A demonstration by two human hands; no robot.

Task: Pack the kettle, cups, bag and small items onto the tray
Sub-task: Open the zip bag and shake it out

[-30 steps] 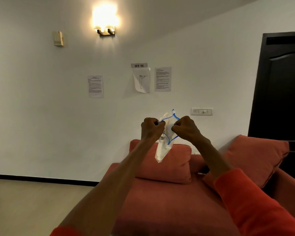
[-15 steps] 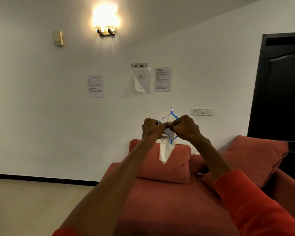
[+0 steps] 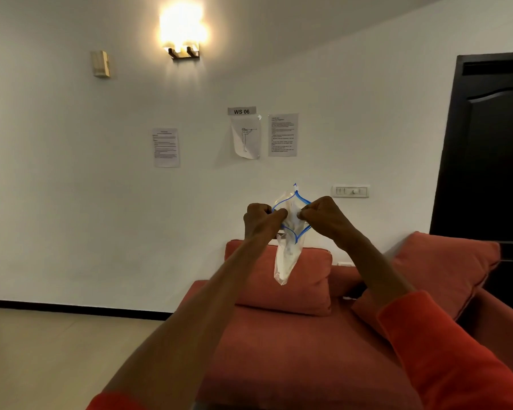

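A clear plastic zip bag (image 3: 285,258) with a blue seal strip hangs in the air in front of me, with pale contents inside. My left hand (image 3: 259,220) pinches the left side of its mouth and my right hand (image 3: 323,217) pinches the right side. The blue rim is pulled into a diamond-shaped opening between the two hands. The kettle, the cups and the tray are out of view.
A red sofa (image 3: 293,365) with two red cushions (image 3: 296,279) stands below my arms against a white wall. A dark door (image 3: 492,149) is at the right. Bare tiled floor (image 3: 42,356) lies to the left. Papers and a lit wall lamp (image 3: 182,34) hang above.
My hands drew together with the bag's mouth nearly closed, then moved apart, and the blue rim now gapes open. The bag hangs straighter than a second ago.
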